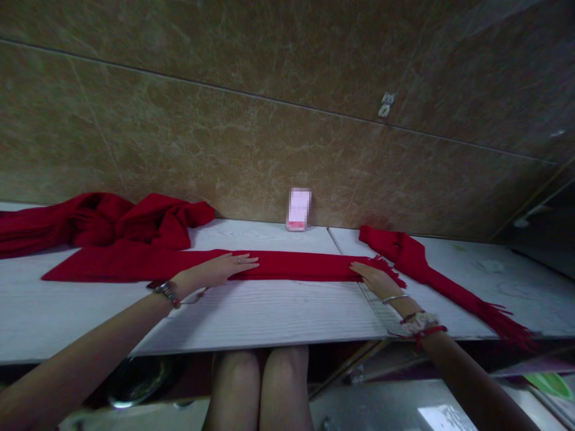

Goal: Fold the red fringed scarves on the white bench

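Observation:
A red scarf [291, 265] lies in a long flat strip across the white wood-grain table [269, 311], its fringe at the right end. My left hand [224, 269] rests flat on the middle of the strip, fingers stretched to the right. Near the fringed end, my right hand [371, 276] presses on the cloth with its fingers extended. Behind the strip on the left sits a crumpled heap of red cloth [153, 218]. To the right of my right hand lies another red scarf [417, 260], folded over at the back, with its fringe reaching the front edge.
A phone-like rectangle [299, 209], its face blurred out, leans on the brown marbled wall [224, 137] behind the table. A small white fitting [386, 105] is on the wall. Below the front edge are my knees [263, 377] and a green basin [548, 383].

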`<state>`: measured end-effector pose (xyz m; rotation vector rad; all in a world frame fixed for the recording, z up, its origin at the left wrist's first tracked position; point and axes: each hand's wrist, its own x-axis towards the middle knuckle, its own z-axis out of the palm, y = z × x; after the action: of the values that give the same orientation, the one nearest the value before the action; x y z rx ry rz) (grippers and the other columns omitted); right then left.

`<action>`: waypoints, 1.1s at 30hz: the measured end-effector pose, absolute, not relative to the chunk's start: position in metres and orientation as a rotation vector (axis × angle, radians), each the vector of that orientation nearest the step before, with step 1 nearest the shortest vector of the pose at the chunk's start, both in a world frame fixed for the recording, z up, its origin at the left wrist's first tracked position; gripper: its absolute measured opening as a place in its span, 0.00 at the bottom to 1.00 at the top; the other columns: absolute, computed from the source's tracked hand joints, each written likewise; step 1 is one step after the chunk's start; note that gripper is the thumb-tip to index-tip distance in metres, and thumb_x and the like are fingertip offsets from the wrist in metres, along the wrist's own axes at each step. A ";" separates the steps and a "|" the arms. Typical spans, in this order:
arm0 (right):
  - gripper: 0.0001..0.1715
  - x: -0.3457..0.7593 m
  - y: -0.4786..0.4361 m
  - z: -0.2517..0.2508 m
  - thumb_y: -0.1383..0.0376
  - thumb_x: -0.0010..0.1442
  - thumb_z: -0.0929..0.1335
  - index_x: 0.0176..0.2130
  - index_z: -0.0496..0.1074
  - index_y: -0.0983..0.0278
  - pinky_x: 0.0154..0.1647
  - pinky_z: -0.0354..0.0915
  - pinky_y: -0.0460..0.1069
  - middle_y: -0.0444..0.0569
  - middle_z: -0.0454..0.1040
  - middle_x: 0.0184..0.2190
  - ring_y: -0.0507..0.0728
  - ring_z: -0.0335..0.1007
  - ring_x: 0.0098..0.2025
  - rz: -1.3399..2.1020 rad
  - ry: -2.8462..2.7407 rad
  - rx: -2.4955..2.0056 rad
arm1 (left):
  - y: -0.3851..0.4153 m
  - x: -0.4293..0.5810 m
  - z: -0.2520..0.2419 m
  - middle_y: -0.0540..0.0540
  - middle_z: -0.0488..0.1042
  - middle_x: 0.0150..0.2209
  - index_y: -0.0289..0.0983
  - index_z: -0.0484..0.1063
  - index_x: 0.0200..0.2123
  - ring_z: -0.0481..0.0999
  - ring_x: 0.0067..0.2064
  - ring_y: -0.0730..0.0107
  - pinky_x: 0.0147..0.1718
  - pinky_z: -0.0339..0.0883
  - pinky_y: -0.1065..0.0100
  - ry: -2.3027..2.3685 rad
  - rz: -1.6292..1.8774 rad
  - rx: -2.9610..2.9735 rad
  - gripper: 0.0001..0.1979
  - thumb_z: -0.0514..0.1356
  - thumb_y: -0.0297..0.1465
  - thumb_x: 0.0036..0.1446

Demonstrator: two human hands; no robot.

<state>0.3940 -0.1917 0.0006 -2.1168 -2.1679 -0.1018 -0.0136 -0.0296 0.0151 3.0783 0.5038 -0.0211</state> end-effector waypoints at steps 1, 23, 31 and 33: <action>0.33 0.395 -0.192 0.001 0.77 0.48 0.56 0.51 0.66 0.61 0.60 0.51 0.50 0.46 0.64 0.54 0.55 0.57 0.57 -0.116 -2.144 -2.141 | -0.030 -0.014 0.020 0.53 0.53 0.61 0.47 0.49 0.60 0.50 0.61 0.71 0.55 0.50 0.66 0.506 0.033 3.059 0.40 0.42 0.12 0.45; 0.30 0.401 -0.201 0.009 0.73 0.53 0.53 0.50 0.67 0.57 0.60 0.49 0.46 0.44 0.64 0.55 0.52 0.55 0.58 -0.158 -2.040 -2.126 | -0.024 -0.022 0.015 0.50 0.50 0.62 0.50 0.51 0.59 0.47 0.62 0.61 0.56 0.45 0.56 0.624 -0.018 3.270 0.33 0.44 0.15 0.54; 0.30 0.409 -0.199 -0.001 0.71 0.52 0.54 0.51 0.66 0.63 0.59 0.53 0.52 0.53 0.64 0.54 0.56 0.59 0.56 -0.033 -2.185 -2.048 | -0.020 -0.028 -0.005 0.50 0.52 0.61 0.50 0.46 0.60 0.49 0.62 0.65 0.55 0.50 0.59 0.483 -0.047 3.148 0.38 0.41 0.12 0.51; 0.30 0.409 -0.200 -0.002 0.71 0.52 0.53 0.52 0.66 0.65 0.59 0.53 0.52 0.54 0.63 0.54 0.57 0.58 0.56 -0.052 -2.184 -2.024 | -0.020 -0.027 -0.003 0.51 0.51 0.62 0.51 0.46 0.60 0.49 0.62 0.64 0.55 0.50 0.58 0.496 -0.057 3.144 0.38 0.41 0.12 0.50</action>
<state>0.4094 -0.2005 -0.0017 -2.0245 -2.1844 -0.0516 -0.0273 -0.0195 -0.0031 3.1440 0.4958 -0.0567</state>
